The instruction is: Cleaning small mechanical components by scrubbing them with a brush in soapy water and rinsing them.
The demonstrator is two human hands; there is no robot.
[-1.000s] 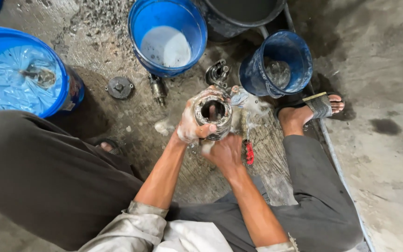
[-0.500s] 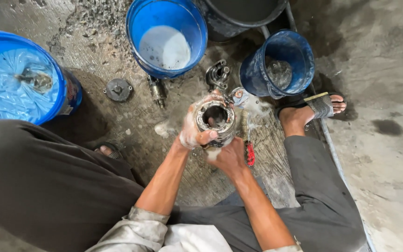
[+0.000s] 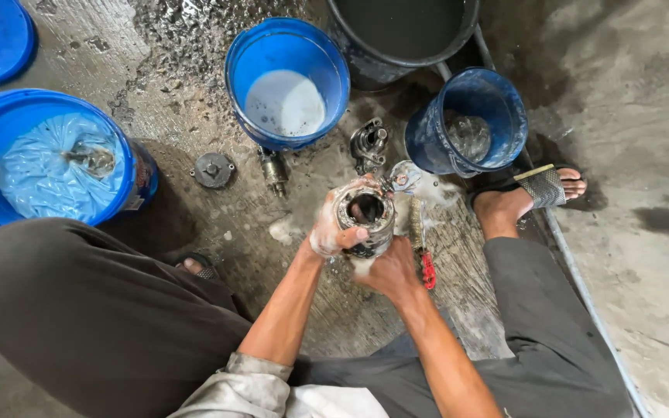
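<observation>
I've got both hands on it right now: my left hand point(image 3: 333, 224) is lathered in white foam and clenched around the rim of a metal cylinder housing point(image 3: 365, 218), fingers curled over the near edge. My right hand point(image 3: 391, 271) cups the same housing from below, its grip closed on the underside. The housing sits up off the floor between my knees, its open end tilted toward me. It's a grimy, silvery tube with a dark round bore down the middle, a worn rim, and suds running off the bottom.

Just right of it, a red-handled tool point(image 3: 423, 246) lies on the wet concrete floor point(image 3: 195, 93), partly behind my right hand. Just beyond the housing there's a smaller metal part point(image 3: 368, 144) with knobs on it, then a short metal cylinder point(image 3: 275, 169) and a round grey disc point(image 3: 214, 169) further left, all lying apart from one another.

Farther out, three blue buckets: one with milky white liquid point(image 3: 286, 81) straight ahead, a darker one with clear water point(image 3: 470, 120) to the right, and a big one lined with blue plastic point(image 3: 52, 166) at my left. A black tub point(image 3: 404, 35) sits at the top edge. My sandalled foot point(image 3: 532, 193) rests to the right beside the darker bucket.
</observation>
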